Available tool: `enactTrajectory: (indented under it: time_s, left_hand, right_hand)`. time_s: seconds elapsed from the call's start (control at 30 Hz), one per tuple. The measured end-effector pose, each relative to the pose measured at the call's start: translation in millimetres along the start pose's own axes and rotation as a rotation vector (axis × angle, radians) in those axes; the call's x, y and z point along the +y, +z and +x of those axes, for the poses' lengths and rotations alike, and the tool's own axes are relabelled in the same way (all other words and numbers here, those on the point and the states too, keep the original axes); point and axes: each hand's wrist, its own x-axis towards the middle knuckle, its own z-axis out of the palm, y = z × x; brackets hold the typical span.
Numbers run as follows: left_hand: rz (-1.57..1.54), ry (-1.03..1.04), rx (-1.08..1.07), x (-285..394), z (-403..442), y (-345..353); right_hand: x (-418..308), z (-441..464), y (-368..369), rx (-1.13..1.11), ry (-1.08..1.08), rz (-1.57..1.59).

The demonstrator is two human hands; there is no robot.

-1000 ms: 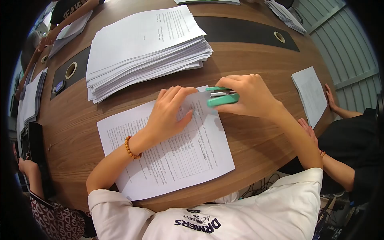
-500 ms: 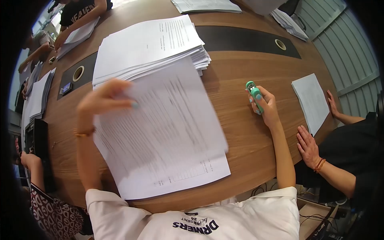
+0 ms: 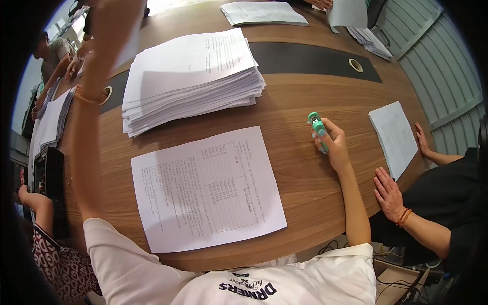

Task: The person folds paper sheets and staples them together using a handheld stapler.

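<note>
My right hand (image 3: 333,144) is closed around a green stapler (image 3: 317,125), held over the table to the right of the papers. My left hand (image 3: 109,38) is raised at the top left, close to the camera and smeared by motion; its fingers are not readable. A pale sheet (image 3: 128,50) shows beside it, and whether the hand holds it is unclear. Printed paper (image 3: 178,203) with text and a table grid lies flat in front of me. Behind it sits a thick, uneven stack of printed sheets (image 3: 193,76).
At the right, a co-worker's hands (image 3: 390,195) rest near a thin paper pile (image 3: 394,134). More paper piles (image 3: 264,12) lie at the far side and left (image 3: 53,119). A black box (image 3: 48,173) stands at the left edge. Other people sit around the table.
The stapler has moved right, away from the papers. My left hand has left the papers and risen to the top left. The blurred upper sheet no longer covers the printed paper.
</note>
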Motion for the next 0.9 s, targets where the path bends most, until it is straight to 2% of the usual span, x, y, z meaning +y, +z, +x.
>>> enactTrajectory:
  time_s: [0.1, 0.17, 0.2, 0.27, 0.33, 0.43, 0.5, 0.57, 0.63, 0.7, 0.77, 0.9]
  left_hand:
    - [0.093, 0.289, 0.273, 57, -27, -12]
    - [-0.164, 0.462, 0.221, 82, -57, -33]
    - [-0.161, 0.463, 0.222, 88, -67, -25]
    - [-0.466, 0.310, -0.058, 98, -77, -17]
    - [-0.499, 0.314, -0.087, 95, -74, -17]
    - [-0.498, 0.338, -0.122, 92, -73, -17]
    - [-0.552, 0.327, -0.130, 92, -74, -18]
    - [-0.542, 0.307, -0.106, 94, -76, -25]
    - [-0.529, 0.283, -0.078, 100, -81, -37]
    - [-0.748, 0.112, -0.039, 119, -93, -69]
    - [-1.126, 0.078, -0.322, 141, -114, -99]
    - [-1.273, 0.079, -0.430, 161, -140, -118]
  right_hand:
    - [3, 0, -1, 0.003, 0.000, -0.030]
    - [1, 0, 1, 0.005, 0.006, -0.058]
    - [-1, -1, 2, 0.007, 0.016, -0.095]
    - [-4, -2, 3, 0.005, 0.027, -0.097]
    - [-2, -2, 4, -0.003, 0.041, -0.102]
    - [4, -1, 8, 0.031, -0.041, -0.276]
    - [3, -2, 22, 0.159, -0.262, -0.545]
    - [2, -4, 26, 0.199, -0.325, -0.658]
    - [1, -4, 29, 0.281, -0.506, -0.994]
    - [3, -3, 28, 0.276, -0.485, -1.022]
    - [7, -4, 28, 0.269, -0.457, -1.047]
    - [9, -4, 28, 0.231, -0.401, -1.082]
